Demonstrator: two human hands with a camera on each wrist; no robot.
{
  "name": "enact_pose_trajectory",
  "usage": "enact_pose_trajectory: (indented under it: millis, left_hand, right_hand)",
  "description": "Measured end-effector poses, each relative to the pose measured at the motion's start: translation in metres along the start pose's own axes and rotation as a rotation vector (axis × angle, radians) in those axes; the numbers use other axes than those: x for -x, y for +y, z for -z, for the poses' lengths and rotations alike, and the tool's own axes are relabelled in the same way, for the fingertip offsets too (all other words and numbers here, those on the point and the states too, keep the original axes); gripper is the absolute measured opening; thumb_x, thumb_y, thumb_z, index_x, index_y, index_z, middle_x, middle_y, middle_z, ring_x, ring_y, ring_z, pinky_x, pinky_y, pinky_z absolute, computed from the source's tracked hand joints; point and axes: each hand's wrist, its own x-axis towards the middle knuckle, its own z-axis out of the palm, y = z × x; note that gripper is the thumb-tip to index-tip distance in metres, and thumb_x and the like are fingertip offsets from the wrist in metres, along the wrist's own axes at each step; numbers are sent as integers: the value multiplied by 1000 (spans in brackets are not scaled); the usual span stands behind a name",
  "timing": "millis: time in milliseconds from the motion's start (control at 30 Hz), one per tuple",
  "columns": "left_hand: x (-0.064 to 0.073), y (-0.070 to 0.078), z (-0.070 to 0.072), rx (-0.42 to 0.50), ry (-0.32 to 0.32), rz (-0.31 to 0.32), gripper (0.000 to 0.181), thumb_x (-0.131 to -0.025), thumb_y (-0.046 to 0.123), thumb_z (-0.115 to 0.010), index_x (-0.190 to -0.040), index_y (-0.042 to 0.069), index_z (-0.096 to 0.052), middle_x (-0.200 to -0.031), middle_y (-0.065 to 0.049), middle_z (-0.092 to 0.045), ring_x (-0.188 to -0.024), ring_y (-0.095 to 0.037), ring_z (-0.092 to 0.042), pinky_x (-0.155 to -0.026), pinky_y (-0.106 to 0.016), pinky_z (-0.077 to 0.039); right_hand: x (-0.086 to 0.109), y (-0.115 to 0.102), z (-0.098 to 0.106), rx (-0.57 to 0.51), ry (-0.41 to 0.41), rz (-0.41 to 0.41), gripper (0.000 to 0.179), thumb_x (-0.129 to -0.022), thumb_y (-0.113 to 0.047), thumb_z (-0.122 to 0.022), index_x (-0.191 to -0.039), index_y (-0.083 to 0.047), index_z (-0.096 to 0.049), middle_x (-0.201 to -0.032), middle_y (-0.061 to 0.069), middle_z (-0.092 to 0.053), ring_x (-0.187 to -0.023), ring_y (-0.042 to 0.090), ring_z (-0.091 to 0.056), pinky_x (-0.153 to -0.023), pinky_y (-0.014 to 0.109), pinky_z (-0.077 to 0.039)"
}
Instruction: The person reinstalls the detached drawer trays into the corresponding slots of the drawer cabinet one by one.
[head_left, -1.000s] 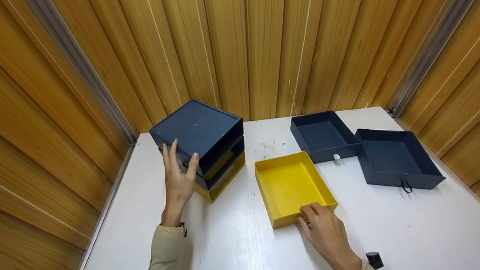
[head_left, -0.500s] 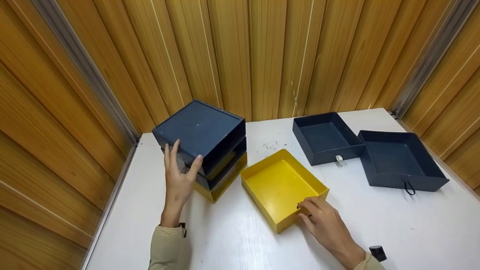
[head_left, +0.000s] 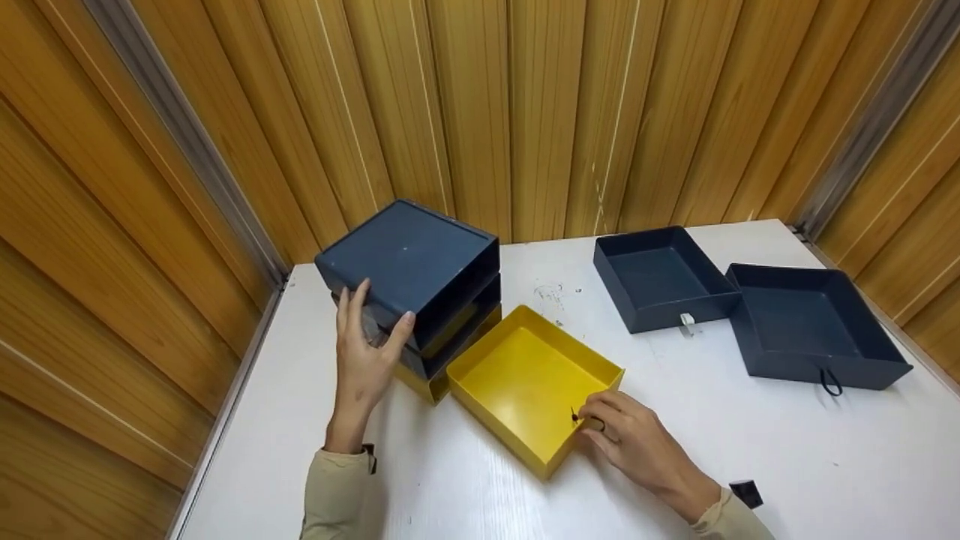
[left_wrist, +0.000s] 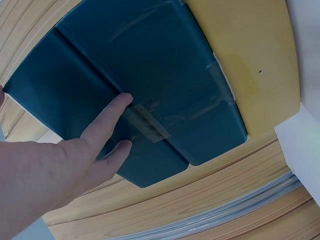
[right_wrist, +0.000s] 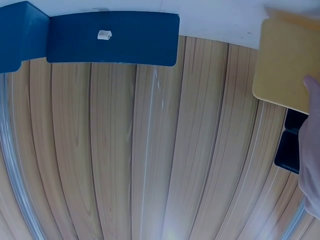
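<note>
On the left stands a stacked drawer cabinet, two dark blue shells over a yellow one, its open fronts facing right and toward me. My left hand rests on its near side with fingers spread and the thumb by the top front corner. In the left wrist view, two extended fingers touch the blue side. My right hand pinches the near wall of a yellow drawer, by a small black loop. That drawer's far left corner overlaps the yellow shell in view; whether they touch, I cannot tell.
Two dark blue drawers lie at the right on the white table: one with a white tab, the other with a black loop. Wood-panelled walls enclose the table at the back and sides.
My right hand has moved the yellow drawer leftward to the cabinet and turned it counterclockwise. My left hand has stayed against the cabinet's side.
</note>
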Motion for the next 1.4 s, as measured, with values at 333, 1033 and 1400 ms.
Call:
enact_pose_trajectory:
  millis: [333, 1033, 1400]
  left_hand:
    - [2, 1, -3, 27, 11, 14, 80, -102, 38, -72, -169, 19, -33, -180, -17, -3, -166, -45, -9, -120, -73, -33]
    - [2, 0, -3, 46, 16, -9, 79, -101, 37, -74, -168, 19, -34, -180, -17, -4, -165, -45, -10, -122, -72, -33]
    - [2, 2, -4, 40, 17, -8, 80, -101, 36, -73, -168, 17, -34, -179, -18, -5, -165, -45, -10, -121, -73, -32]
  right_hand:
    - [-9, 12, -16, -80, 25, 155, 35, -72, 3, -94, -100, -8, -76, -107, 3, -72, -94, 17, -70, -92, 19, -57]
    - [-37, 15, -43, -106, -13, 173, 31, -76, 1, -92, -102, -6, -77, -108, 7, -73, -98, 20, -72, -88, 33, -63]
    - [-50, 10, -55, -117, -56, 112, 25, -83, -3, -89, -105, -7, -77, -110, 4, -72, -101, 20, -72, -91, 34, -63]
